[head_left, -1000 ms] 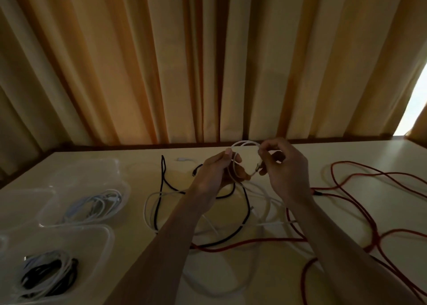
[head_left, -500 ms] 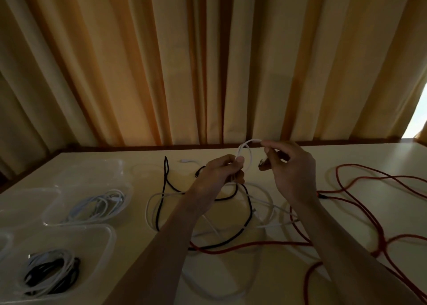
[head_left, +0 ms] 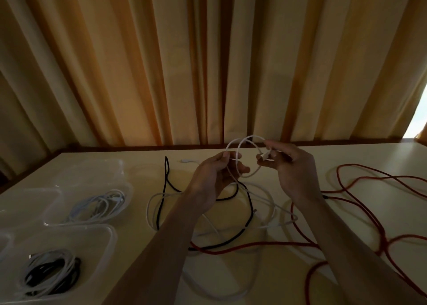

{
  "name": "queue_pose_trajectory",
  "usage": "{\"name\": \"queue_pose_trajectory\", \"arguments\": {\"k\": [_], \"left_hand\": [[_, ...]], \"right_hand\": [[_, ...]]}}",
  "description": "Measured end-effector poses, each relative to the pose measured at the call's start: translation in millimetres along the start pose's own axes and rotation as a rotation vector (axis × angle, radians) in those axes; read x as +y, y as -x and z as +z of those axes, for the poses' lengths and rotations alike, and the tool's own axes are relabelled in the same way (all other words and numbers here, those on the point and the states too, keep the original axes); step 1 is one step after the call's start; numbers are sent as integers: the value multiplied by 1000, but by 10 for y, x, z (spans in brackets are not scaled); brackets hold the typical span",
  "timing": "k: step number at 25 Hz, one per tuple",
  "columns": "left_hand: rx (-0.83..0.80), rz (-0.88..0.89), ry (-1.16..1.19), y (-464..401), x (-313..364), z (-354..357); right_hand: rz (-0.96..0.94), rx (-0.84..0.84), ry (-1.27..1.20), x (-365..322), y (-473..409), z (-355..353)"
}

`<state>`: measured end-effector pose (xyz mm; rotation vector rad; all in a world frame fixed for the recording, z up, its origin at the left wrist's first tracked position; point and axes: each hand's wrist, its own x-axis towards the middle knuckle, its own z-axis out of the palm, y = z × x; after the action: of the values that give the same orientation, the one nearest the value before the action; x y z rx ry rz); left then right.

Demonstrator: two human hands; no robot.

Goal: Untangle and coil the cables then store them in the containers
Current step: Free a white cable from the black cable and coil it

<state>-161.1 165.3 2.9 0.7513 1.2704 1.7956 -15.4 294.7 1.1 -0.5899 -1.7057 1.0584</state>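
Two bare forearms are showing from the near edge, with no sleeve reaching into view on either. The left hand point(head_left: 213, 175) and the right hand point(head_left: 292, 169) are showing ungloved, wearing no visible ring, watch or band in this dim light.

We see a pale desk point(head_left: 300, 270) carrying clear containers point(head_left: 92, 240) of coiled cables near its left edge, tangled black point(head_left: 250, 203) and white cables point(head_left: 150, 212) mid-desk, and a red cable point(head_left: 369, 214) sprawling toward the right edge.

orange curtains point(head_left: 138, 61), cream table point(head_left: 300, 270), dim light
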Motion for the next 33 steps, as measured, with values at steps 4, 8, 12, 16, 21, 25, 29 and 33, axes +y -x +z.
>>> {"name": "queue_pose_trajectory", "arguments": {"k": [4,8,12,16,21,25,29,33], "left_hand": [[-26,-32,235,21,83,-19],[-57,-42,403,3,141,-55],[-33,-60,447,-3,149,-66],[-53,-95,514,34,182,-54],[107,-125,359,-1,164,-42],[238,-83,-22,11,113,0],[188,-178,99,45,152,40],[153,-193,29,38,135,33]], "right_hand": [[-148,-93,296,-10,47,32],[-311,-123,381,-29,57,60],[-400,-204,385,-49,67,95],[-469,-238,437,-46,96,105],[-470,-357,468,-78,121,121],[-344,-444,427,-79,134,109],[-378,-300,400,-43,83,72],[-233,-127,291,-61,97,80]]}}
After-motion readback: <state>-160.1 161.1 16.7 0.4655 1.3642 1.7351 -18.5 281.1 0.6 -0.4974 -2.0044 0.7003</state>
